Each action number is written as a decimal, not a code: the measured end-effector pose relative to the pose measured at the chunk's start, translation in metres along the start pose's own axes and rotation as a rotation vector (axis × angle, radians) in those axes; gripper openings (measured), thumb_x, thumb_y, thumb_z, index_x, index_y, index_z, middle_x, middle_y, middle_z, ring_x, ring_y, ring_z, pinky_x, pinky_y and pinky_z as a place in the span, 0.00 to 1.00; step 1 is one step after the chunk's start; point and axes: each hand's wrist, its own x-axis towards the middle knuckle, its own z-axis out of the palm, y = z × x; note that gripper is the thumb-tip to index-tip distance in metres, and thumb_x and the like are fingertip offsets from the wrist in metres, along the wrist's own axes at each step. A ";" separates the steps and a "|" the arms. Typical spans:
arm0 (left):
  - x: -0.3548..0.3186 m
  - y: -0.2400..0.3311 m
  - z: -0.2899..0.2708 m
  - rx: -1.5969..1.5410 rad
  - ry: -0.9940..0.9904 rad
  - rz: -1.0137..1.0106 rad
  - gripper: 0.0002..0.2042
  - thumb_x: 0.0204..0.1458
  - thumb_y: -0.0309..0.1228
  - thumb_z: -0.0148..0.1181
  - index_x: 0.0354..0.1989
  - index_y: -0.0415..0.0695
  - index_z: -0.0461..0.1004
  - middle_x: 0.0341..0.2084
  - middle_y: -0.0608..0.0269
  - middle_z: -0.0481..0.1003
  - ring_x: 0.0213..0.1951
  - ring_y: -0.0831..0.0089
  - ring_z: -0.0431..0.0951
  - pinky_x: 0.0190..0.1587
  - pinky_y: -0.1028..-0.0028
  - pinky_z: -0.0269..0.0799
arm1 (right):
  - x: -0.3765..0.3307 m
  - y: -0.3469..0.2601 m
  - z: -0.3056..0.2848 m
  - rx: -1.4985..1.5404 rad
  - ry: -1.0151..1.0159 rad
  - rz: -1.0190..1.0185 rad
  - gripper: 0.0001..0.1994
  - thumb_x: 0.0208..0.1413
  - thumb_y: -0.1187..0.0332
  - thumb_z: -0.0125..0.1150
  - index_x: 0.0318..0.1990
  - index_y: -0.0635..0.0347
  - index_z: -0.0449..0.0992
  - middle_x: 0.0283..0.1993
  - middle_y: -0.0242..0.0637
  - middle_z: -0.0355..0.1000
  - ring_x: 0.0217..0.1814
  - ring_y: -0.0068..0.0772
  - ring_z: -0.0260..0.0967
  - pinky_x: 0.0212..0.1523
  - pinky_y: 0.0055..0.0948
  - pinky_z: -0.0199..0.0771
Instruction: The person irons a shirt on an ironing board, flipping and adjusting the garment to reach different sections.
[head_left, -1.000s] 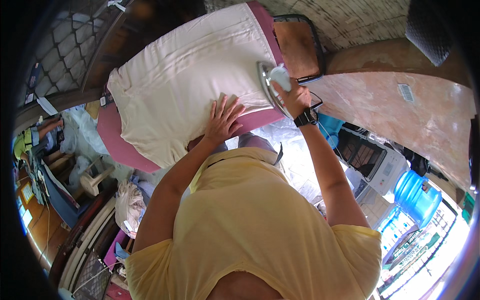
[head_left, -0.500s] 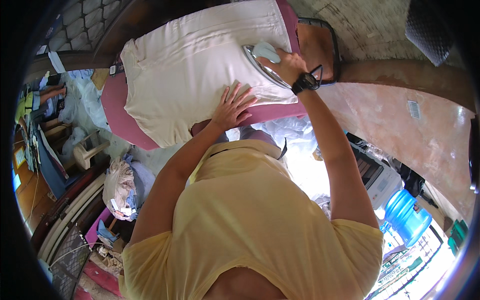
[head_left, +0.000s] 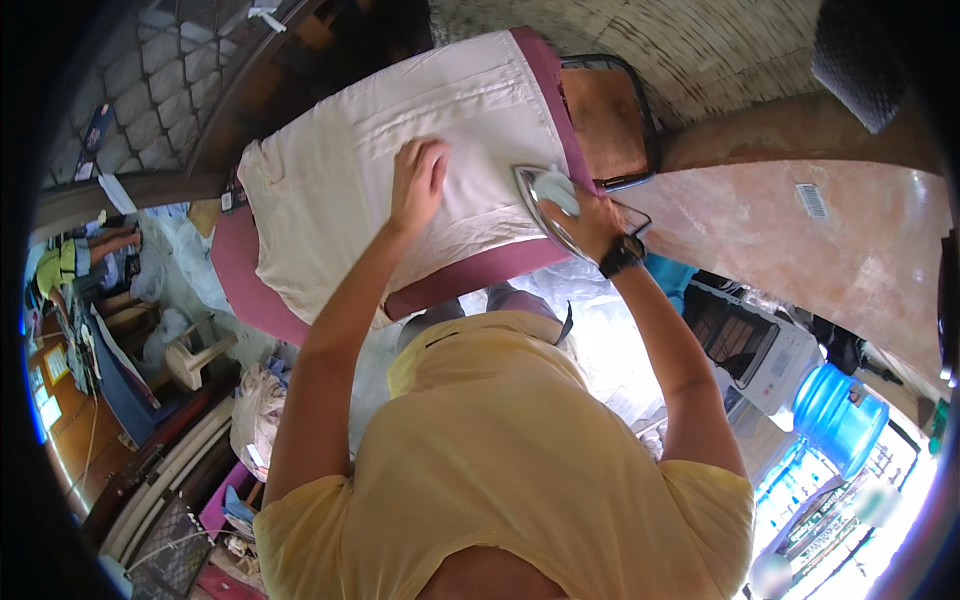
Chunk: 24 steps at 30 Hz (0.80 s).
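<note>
We find the right hand [head_left: 590, 222] clamped on the iron [head_left: 545, 200], at the board's [head_left: 250, 290] three o'clock edge. The left hand [head_left: 418, 180], fingers spread, presses the soft cloth [head_left: 330, 170] flat. We judge the iron heavy, rigid; hold by its handle.

One cream garment [head_left: 400, 170] lies spread on one maroon ironing board [head_left: 250, 290] at about twelve o'clock. One iron [head_left: 545, 205] sits at one o'clock, with one metal iron rest [head_left: 610, 120] just beyond it. Two hands show — one left hand [head_left: 418, 180], one right hand [head_left: 590, 225]. One blue water jug [head_left: 835, 415] stands at four o'clock, and one wooden stool [head_left: 195, 355] at nine.
</note>
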 end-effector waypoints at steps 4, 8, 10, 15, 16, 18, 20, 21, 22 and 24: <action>0.099 -0.017 0.060 0.066 -0.278 0.328 0.14 0.51 0.21 0.59 0.47 0.45 0.74 0.46 0.60 0.73 0.52 0.59 0.71 0.55 0.61 0.66 | -0.031 0.023 0.010 -0.058 0.139 0.056 0.28 0.50 0.39 0.61 0.37 0.60 0.77 0.30 0.55 0.77 0.35 0.58 0.76 0.38 0.51 0.77; 0.157 -0.040 0.121 0.238 -0.457 0.522 0.20 0.45 0.22 0.64 0.50 0.46 0.73 0.49 0.64 0.72 0.55 0.61 0.69 0.59 0.62 0.64 | -0.039 0.021 0.014 0.021 0.166 0.084 0.28 0.51 0.42 0.62 0.42 0.62 0.74 0.31 0.53 0.77 0.31 0.60 0.74 0.34 0.50 0.76; 0.178 -0.036 0.135 0.228 -0.613 0.483 0.26 0.41 0.25 0.69 0.52 0.49 0.71 0.52 0.67 0.71 0.57 0.63 0.67 0.60 0.62 0.62 | -0.043 0.031 0.020 0.098 0.171 0.077 0.28 0.54 0.44 0.63 0.48 0.62 0.72 0.32 0.50 0.77 0.30 0.61 0.72 0.34 0.50 0.75; 0.219 -0.027 0.151 0.477 -0.941 0.524 0.23 0.37 0.30 0.74 0.43 0.49 0.71 0.49 0.66 0.70 0.56 0.61 0.65 0.55 0.58 0.63 | -0.041 0.029 0.023 0.157 0.232 0.097 0.24 0.55 0.48 0.63 0.43 0.62 0.71 0.31 0.51 0.76 0.31 0.61 0.74 0.33 0.49 0.75; 0.224 -0.022 0.151 0.510 -0.977 0.577 0.22 0.37 0.30 0.74 0.42 0.48 0.70 0.48 0.66 0.70 0.56 0.60 0.65 0.56 0.57 0.63 | -0.038 0.029 0.025 0.149 0.187 0.132 0.23 0.55 0.49 0.63 0.42 0.62 0.71 0.30 0.52 0.76 0.32 0.61 0.74 0.32 0.49 0.75; 0.228 -0.023 0.152 0.510 -0.982 0.675 0.21 0.39 0.31 0.73 0.41 0.48 0.70 0.45 0.66 0.71 0.55 0.60 0.65 0.55 0.56 0.63 | -0.031 0.025 0.033 0.125 0.308 0.109 0.24 0.54 0.47 0.63 0.38 0.61 0.70 0.25 0.52 0.74 0.27 0.58 0.73 0.28 0.49 0.74; 0.226 -0.036 0.152 0.440 -0.923 0.761 0.19 0.41 0.32 0.72 0.40 0.47 0.70 0.42 0.65 0.72 0.53 0.60 0.66 0.55 0.55 0.62 | -0.020 0.021 0.038 0.121 0.366 0.097 0.24 0.53 0.46 0.64 0.37 0.61 0.68 0.22 0.52 0.72 0.23 0.57 0.72 0.23 0.48 0.73; 0.230 -0.032 0.150 0.434 -0.977 0.716 0.18 0.42 0.32 0.71 0.39 0.47 0.69 0.41 0.64 0.72 0.53 0.60 0.67 0.54 0.55 0.62 | -0.015 0.020 0.039 0.110 0.414 0.075 0.24 0.53 0.46 0.64 0.37 0.61 0.68 0.21 0.52 0.72 0.23 0.57 0.72 0.23 0.49 0.73; 0.234 -0.024 0.145 0.425 -1.029 0.673 0.17 0.43 0.33 0.70 0.39 0.47 0.69 0.40 0.63 0.72 0.53 0.59 0.67 0.54 0.56 0.62 | -0.010 0.018 0.040 0.095 0.462 0.054 0.24 0.53 0.46 0.64 0.38 0.61 0.68 0.20 0.52 0.72 0.22 0.57 0.72 0.23 0.49 0.73; 0.241 -0.026 0.145 0.402 -1.071 0.607 0.16 0.44 0.33 0.69 0.38 0.47 0.69 0.38 0.62 0.73 0.52 0.59 0.68 0.53 0.56 0.62 | -0.001 0.016 0.041 0.063 0.544 0.004 0.24 0.53 0.46 0.64 0.38 0.61 0.67 0.19 0.51 0.71 0.20 0.57 0.71 0.22 0.48 0.73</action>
